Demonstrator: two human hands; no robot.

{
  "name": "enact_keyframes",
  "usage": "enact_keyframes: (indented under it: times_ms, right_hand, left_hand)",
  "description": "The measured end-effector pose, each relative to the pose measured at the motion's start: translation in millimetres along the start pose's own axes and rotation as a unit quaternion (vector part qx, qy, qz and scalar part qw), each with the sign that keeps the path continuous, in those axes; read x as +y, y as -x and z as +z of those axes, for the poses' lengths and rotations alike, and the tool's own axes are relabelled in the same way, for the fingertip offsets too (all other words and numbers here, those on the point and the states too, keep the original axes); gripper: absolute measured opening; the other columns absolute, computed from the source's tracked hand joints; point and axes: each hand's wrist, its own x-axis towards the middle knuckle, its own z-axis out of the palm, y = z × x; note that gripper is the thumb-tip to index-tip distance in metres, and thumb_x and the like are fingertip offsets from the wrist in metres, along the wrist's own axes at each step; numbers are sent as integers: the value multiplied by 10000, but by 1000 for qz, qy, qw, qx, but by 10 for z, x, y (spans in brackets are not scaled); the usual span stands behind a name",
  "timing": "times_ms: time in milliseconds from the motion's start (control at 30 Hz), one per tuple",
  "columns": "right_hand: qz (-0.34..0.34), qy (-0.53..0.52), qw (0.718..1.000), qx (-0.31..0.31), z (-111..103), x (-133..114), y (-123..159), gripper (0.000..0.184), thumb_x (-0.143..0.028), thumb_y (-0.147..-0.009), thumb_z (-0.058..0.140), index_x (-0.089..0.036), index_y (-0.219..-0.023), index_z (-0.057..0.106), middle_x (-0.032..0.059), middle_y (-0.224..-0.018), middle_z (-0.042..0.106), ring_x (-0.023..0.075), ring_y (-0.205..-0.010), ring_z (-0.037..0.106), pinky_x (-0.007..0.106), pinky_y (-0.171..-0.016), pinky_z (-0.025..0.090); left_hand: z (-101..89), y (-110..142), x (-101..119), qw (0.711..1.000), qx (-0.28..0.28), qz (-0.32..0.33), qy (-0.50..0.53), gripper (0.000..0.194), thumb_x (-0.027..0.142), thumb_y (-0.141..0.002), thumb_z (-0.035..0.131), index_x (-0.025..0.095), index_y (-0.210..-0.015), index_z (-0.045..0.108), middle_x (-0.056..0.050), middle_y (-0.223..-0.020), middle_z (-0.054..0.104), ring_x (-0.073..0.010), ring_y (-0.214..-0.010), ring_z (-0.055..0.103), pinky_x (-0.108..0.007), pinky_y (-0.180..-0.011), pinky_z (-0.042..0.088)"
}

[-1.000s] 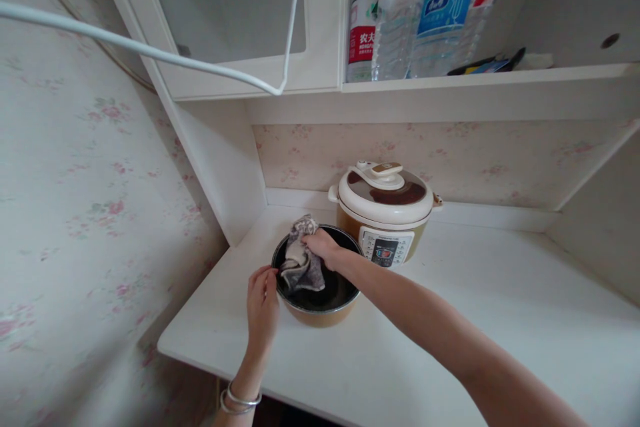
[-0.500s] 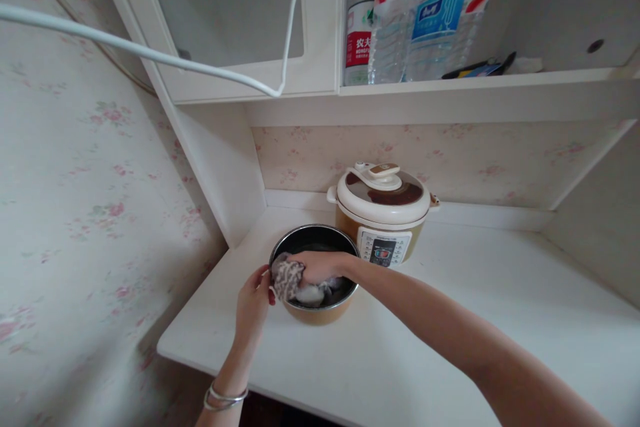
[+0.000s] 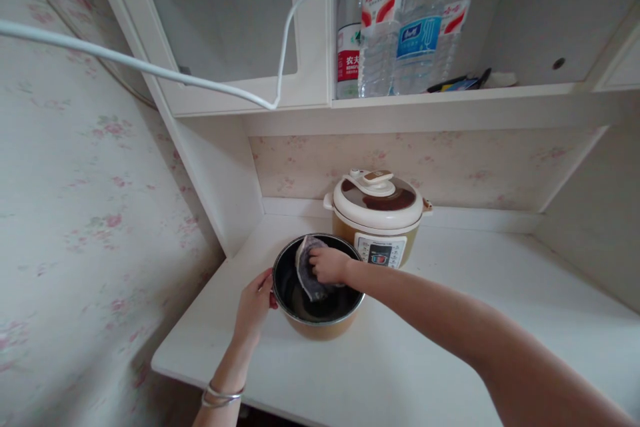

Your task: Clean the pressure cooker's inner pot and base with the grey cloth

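Observation:
On the white counter stands a round pot (image 3: 320, 328), gold outside and dark inside, with a silvery rim. My left hand (image 3: 255, 303) grips its left edge, thumb and fingers closed at the rim. Inside the pot my right hand (image 3: 330, 265) is closed on a grey cloth (image 3: 311, 280), bunched under the fingers and pressed against the inner wall at the back. Part of the cloth is hidden beneath that hand. Dark bare pot bottom shows in front of it.
A cream-and-brown electric pressure cooker (image 3: 377, 213) stands right behind the pot. Overhead is a shelf (image 3: 450, 95) with plastic bottles (image 3: 383, 27). A white cable (image 3: 200, 79) crosses the upper left. The counter (image 3: 440, 360) ends at a front edge near me.
My right hand has moved the cloth from the pot's left front side to the back. The left hand stays at the rim. The camera view has shifted slightly.

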Motion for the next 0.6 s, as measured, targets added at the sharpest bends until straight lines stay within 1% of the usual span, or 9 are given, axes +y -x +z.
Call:
enact_keyframes:
  times_ms: [100, 167, 233, 333, 400, 467, 533, 600]
  right_hand:
    - [-88, 41, 995, 4, -2, 29, -179, 260, -56, -808, 529, -213, -649, 662, 40, -915, 708, 172, -1095, 520, 321, -1061, 263]
    - [-111, 58, 992, 6, -16, 48, -284, 261, -59, -824, 518, -217, -677, 665, 33, -956, 702, 163, -1098, 515, 312, -1068, 257]
    - [-106, 67, 992, 5, -27, 67, -335, 254, -63, -830, 523, -227, -701, 668, 17, -989, 699, 160, -1086, 524, 319, -1062, 274]
    - [-55, 69, 996, 3, -36, 87, -291, 220, -93, -849, 532, -218, -762, 690, 16, -1077, 689, 177, -1070, 551, 360, -1034, 319]
    - [7, 63, 998, -3, -41, 82, -215, 206, -103, -861, 525, -182, -815, 709, 64, -1101, 687, 215, -1048, 581, 411, -992, 362]
    - [82, 51, 995, -15, -50, 54, -139, 205, -95, -854, 520, -139, -854, 721, 134, -1061, 695, 261, -1015, 612, 459, -927, 409]
    - [146, 26, 988, -38, -63, 7, -77, 155, -105, -798, 584, -115, -853, 728, 179, -993, 705, 303, -971, 639, 477, -851, 457]
    - [182, -19, 981, -59, -84, -49, -22, 154, -124, -692, 676, -112, -834, 734, 190, -942, 712, 327, -926, 659, 466, -792, 494]
  left_hand:
    - [-12, -6, 25, 1000, 5, -20, 3, 541, 447, -755, 584, 110, -1176, 632, 5, -619, 626, -113, -480, 546, -238, -464, 461]
    - [-23, -9, 36, 1000, 9, -28, 3, 502, 426, -751, 581, 125, -1147, 647, -5, -664, 645, -112, -490, 562, -239, -465, 475]
    - [-29, -17, 34, 1000, 14, -25, -1, 477, 433, -749, 592, 140, -1120, 653, -4, -678, 640, -110, -487, 563, -240, -454, 482]
    - [-17, -37, 14, 1000, 15, -17, -1, 462, 440, -756, 617, 155, -1120, 623, 0, -696, 625, -112, -501, 574, -251, -465, 509]
    - [8, -48, 1, 1000, 15, -16, 9, 442, 408, -771, 614, 165, -1139, 593, -2, -723, 618, -113, -516, 584, -258, -476, 521]
    - [41, -50, -3, 1000, 22, -14, 17, 423, 376, -792, 591, 178, -1165, 567, -4, -750, 608, -113, -527, 588, -257, -476, 523]
    - [75, -40, 2, 999, 34, -5, 14, 405, 361, -811, 569, 188, -1177, 555, -9, -777, 599, -113, -543, 592, -245, -472, 516]
    - [105, -25, 8, 999, 51, 11, -4, 380, 364, -824, 554, 188, -1161, 560, -23, -807, 601, -118, -562, 597, -231, -464, 506]
